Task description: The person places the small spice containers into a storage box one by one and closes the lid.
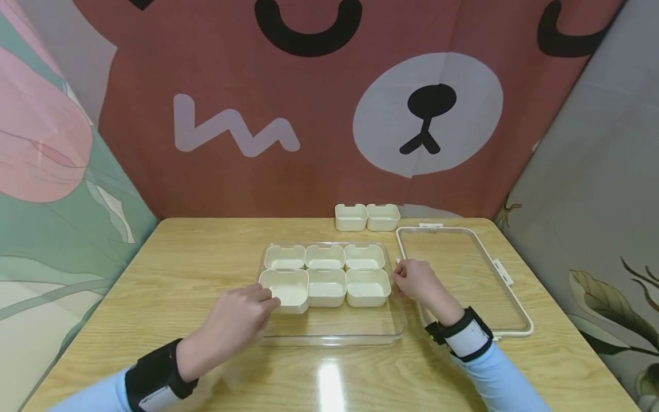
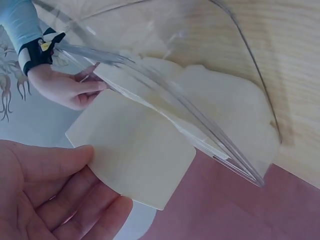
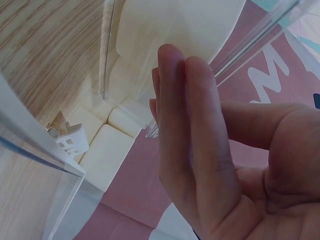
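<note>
A small cream box (image 1: 285, 289) is gripped at its left side by my left hand (image 1: 239, 315), thumb against fingers. It sits higher than the boxes beside it, over the front left of a clear tray (image 1: 334, 340); in the left wrist view the held box (image 2: 132, 145) shows its smooth outside. Three matching boxes (image 1: 325, 256) stand in the tray's back row, and two more (image 1: 327, 287) in front of them. My right hand (image 1: 419, 281) is at the tray's right wall, its fingers (image 3: 205, 110) fairly straight and close to the rim.
Two more cream boxes (image 1: 367, 218) stand side by side at the table's back edge. A clear lid with a white frame and clips (image 1: 501, 272) lies right of the tray, under my right forearm. A printed cloth (image 1: 319, 189) hangs behind the table.
</note>
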A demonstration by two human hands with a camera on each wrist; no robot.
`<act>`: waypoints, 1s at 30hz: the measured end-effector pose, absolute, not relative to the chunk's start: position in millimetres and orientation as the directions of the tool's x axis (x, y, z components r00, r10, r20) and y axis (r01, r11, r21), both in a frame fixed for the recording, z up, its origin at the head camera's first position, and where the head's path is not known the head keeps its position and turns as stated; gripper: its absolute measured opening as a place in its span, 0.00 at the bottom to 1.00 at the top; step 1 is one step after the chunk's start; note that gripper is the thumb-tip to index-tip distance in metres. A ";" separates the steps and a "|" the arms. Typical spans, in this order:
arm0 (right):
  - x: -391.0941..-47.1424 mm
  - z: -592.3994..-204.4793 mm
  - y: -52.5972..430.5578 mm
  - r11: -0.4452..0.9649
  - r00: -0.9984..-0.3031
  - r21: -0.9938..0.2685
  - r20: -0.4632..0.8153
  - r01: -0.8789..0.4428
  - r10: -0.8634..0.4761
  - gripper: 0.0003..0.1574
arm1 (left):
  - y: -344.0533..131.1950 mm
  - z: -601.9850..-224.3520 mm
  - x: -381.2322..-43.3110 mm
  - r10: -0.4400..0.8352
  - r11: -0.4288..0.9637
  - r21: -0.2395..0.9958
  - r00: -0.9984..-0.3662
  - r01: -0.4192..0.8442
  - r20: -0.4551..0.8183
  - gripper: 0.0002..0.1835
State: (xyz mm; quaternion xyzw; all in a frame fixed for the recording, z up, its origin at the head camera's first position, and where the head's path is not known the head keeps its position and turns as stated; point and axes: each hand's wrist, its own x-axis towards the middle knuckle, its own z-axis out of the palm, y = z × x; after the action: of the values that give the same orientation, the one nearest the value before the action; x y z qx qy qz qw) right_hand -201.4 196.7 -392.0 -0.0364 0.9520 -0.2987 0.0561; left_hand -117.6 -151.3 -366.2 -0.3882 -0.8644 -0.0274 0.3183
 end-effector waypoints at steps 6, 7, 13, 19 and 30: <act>-200.9 -391.0 196.7 0.816 -0.991 -0.578 -0.093 -0.027 -0.099 0.07 | -150.0 -370.1 -107.7 0.660 0.694 -0.206 -0.496 0.689 0.564 0.11; -200.8 -391.0 196.8 0.814 -0.991 -0.580 -0.093 -0.028 -0.100 0.07 | -149.7 -371.3 -106.6 0.662 0.692 -0.207 -0.494 0.692 0.563 0.11; -200.2 -391.6 197.0 0.813 -0.991 -0.581 -0.087 -0.036 -0.106 0.07 | -148.4 -376.5 -101.9 0.668 0.684 -0.198 -0.494 0.702 0.556 0.12; -201.2 -392.0 197.3 0.816 -0.992 -0.575 -0.068 -0.051 -0.111 0.07 | -147.0 -378.8 -98.8 0.670 0.679 -0.180 -0.499 0.712 0.550 0.12; -200.6 -390.7 197.1 0.814 -0.991 -0.580 -0.080 -0.038 -0.103 0.07 | -146.6 -391.3 -103.0 0.683 0.680 -0.183 -0.523 0.710 0.510 0.12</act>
State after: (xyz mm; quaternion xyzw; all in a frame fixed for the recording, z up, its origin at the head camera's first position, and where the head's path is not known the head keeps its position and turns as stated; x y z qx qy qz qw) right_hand -200.6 197.1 -390.7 -0.0370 0.9508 -0.3029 0.0539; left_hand -103.0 -146.6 -391.3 -0.3990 -0.8724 -0.0238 0.2813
